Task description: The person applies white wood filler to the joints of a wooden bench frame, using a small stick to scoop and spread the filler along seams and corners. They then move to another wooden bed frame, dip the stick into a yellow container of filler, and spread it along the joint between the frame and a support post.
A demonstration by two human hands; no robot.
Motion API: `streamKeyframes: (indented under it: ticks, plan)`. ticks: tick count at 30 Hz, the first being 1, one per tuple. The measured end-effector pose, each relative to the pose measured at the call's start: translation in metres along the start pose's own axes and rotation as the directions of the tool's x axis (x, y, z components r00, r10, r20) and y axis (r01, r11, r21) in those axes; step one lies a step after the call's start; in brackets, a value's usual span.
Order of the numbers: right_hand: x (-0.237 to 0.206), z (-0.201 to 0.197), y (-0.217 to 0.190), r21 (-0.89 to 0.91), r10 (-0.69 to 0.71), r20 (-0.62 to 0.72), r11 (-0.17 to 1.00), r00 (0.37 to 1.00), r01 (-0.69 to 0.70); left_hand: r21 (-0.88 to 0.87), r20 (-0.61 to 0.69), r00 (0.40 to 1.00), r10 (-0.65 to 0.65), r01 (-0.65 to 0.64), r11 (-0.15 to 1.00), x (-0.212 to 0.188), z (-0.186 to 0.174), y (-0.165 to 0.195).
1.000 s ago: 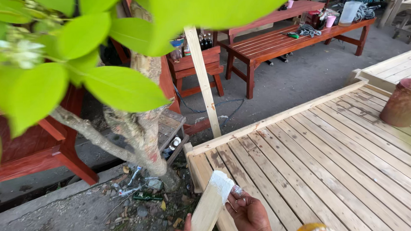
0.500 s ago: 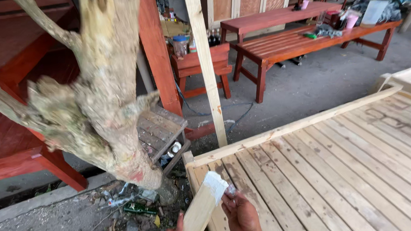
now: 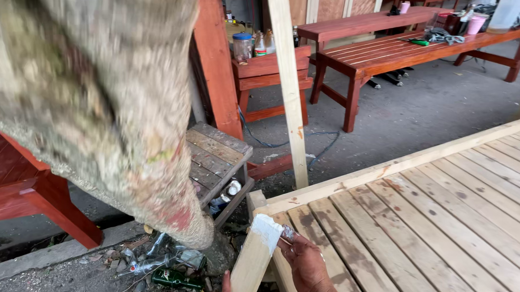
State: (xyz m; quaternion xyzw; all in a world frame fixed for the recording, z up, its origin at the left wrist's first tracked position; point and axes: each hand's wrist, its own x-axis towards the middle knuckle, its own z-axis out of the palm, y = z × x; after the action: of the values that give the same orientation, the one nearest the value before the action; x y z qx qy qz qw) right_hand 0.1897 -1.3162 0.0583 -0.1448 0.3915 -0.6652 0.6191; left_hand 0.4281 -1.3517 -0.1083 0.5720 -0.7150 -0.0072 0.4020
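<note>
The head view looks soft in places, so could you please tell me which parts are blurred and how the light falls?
In the head view, the tree trunk filling the upper left is close and smeared; the slatted wooden platform, the white-tipped wooden piece and the right hand read sharp; the left hand is cut by the bottom edge; light is even and soft, with no glare or hard shadows.

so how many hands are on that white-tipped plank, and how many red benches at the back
hands: 2, the right hand at the white end of the plank, the left hand lower down
long red benches: 2
plank: 1
total: 5
</note>
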Motion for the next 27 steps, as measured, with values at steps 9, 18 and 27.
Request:
streamKeyframes:
  ticks: [9, 18, 27]
  plan:
    - [0.073, 0.000, 0.016, -0.156, -0.042, 0.188, 0.985, 0.981, 0.072, -0.174, -0.145, 0.959, 0.243, -0.266, 0.948, 0.016, 0.045, -0.052]
    - [0.125, -0.026, 0.003, -0.148, -0.056, -0.007, 0.987, 0.998, 0.054, -0.252, 0.280, 0.941, -0.191, 0.264, 0.931, 0.018, 0.081, -0.057]
    - [0.184, -0.044, 0.005, -0.122, 0.108, -0.012, 0.987, 0.994, -0.109, -0.388, 0.044, 0.999, -0.013, 0.029, 0.921, 0.019, 0.082, -0.061]
